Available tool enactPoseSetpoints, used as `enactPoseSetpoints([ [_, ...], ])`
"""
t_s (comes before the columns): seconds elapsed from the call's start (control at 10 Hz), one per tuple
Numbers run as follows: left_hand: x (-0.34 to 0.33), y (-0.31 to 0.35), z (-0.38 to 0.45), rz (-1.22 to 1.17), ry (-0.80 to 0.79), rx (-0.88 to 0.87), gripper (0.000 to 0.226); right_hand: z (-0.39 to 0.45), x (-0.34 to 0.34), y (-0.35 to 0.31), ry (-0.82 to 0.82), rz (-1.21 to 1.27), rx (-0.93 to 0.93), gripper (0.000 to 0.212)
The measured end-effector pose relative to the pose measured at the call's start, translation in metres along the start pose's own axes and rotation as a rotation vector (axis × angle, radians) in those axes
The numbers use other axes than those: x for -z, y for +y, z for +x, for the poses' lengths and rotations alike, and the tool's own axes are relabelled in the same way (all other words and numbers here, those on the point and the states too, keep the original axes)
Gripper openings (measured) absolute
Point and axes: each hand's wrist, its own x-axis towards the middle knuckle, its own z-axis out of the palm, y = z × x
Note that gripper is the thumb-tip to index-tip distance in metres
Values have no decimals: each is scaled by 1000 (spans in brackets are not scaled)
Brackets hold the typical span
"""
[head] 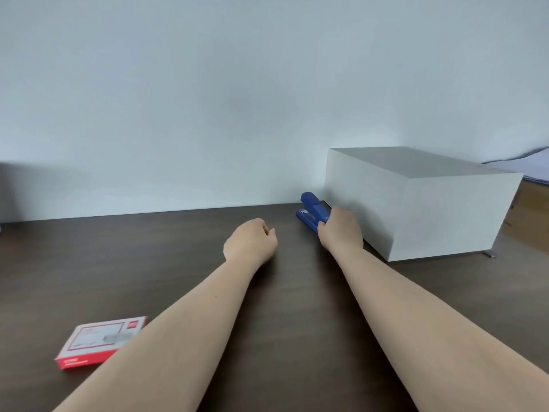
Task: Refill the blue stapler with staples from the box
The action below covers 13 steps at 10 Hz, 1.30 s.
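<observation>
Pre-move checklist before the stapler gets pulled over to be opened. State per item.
1. Right hand closed on blue stapler: ok, fingers wrap its near end.
2. Stapler clear of the grey box: cannot tell, it lies close beside the box's left face.
3. Left hand free to help: ok, loosely curled, holding nothing, hovering or resting over the dark table.
4. Staple box in reach: ok, lying flat near the left forearm.
5. Staple box opened: not ok, it looks closed.
6. Stapler lid open: cannot tell.
</observation>
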Motion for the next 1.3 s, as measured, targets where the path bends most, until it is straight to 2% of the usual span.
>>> enactPoseSetpoints([
  [0.1, -8, 4, 15, 9, 1, -14, 22, 14, 7, 2, -7, -41, 6, 21],
  [0.3, -18, 3, 25, 37, 2, -61, 16, 35, -5, 13, 65, -41, 146, 36],
  [0.5, -21, 3, 26, 51, 8, -100, 15, 48, -11, 13, -43, 71, 127, 46],
  [0.6, -21, 2, 27, 36, 16, -103, 17, 45, -12, 14, 29, -197, 199, 50],
  [0.8, -21, 1, 25, 36, 14, -108, 18, 42, -17, 19, 64, -256, 230, 48],
  [0.9, -19, 1, 20, 24, -8, -109, 19, 34, -18, 21, 61, -322, 235, 36],
  [1.0, -14, 2, 13, -25, -49, -114, 21, 22, -12, 23, -26, -362, 225, 27],
  [1.1, -5, 2, -4, -95, -90, -74, 21, -5, 0, 22, -98, -380, 223, 30],
  [1.3, 7, -7, -68, -166, -129, -95, 17, -68, 23, 29, -135, -346, 206, 29],
])
